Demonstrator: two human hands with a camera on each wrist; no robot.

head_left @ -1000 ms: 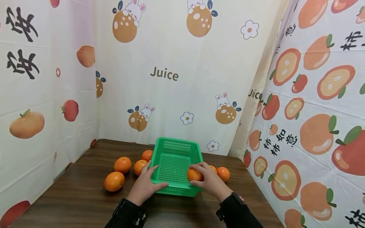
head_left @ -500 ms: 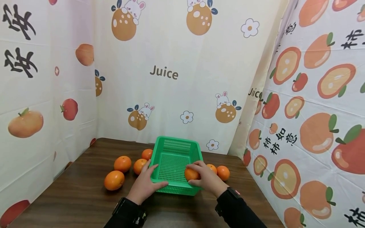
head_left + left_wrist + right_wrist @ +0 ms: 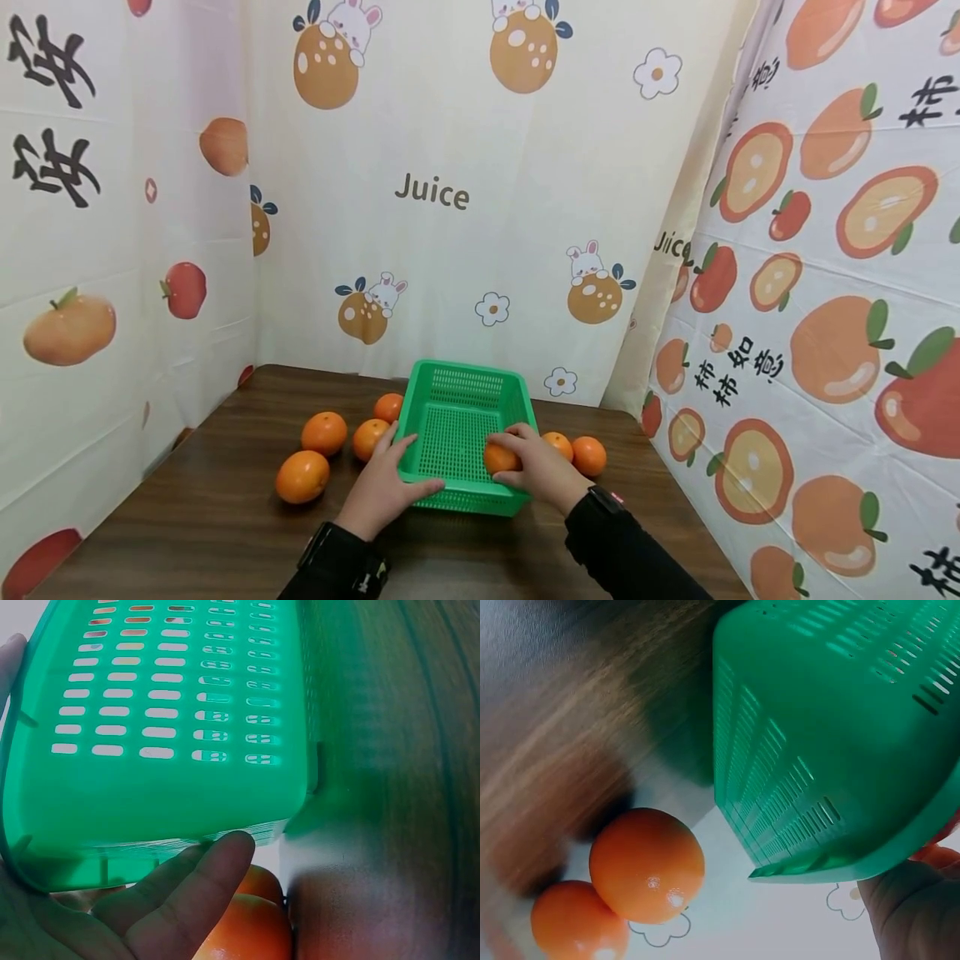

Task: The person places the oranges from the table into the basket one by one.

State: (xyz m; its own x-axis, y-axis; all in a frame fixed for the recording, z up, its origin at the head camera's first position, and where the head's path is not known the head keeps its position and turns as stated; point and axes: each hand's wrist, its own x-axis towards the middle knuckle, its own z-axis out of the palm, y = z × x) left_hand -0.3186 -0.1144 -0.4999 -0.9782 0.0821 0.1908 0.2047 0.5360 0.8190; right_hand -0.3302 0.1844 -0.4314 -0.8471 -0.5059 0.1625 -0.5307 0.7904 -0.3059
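Observation:
A green plastic basket (image 3: 453,446) with slotted walls sits on the dark wood table. My left hand (image 3: 384,487) holds its near left corner. In the left wrist view the thumb (image 3: 9,664) crosses the rim, and fingers (image 3: 191,907) lie along the outer wall. My right hand (image 3: 543,467) reaches over the right rim, gripping an orange (image 3: 500,458) between thumb and fingers, low inside the basket near its right wall. Whether this orange touches the basket floor I cannot tell. In the right wrist view the basket wall hides most of the held orange (image 3: 939,856).
Several oranges (image 3: 302,477) lie on the table left of the basket, the closest by my left fingers. Two more oranges (image 3: 588,456) sit right of the basket, behind my right hand. Printed cloths (image 3: 442,250) hang around the back and sides of the table (image 3: 225,533).
My right hand has shifted a little to the left with the orange, further into the basket. The left hand and the basket have stayed in place.

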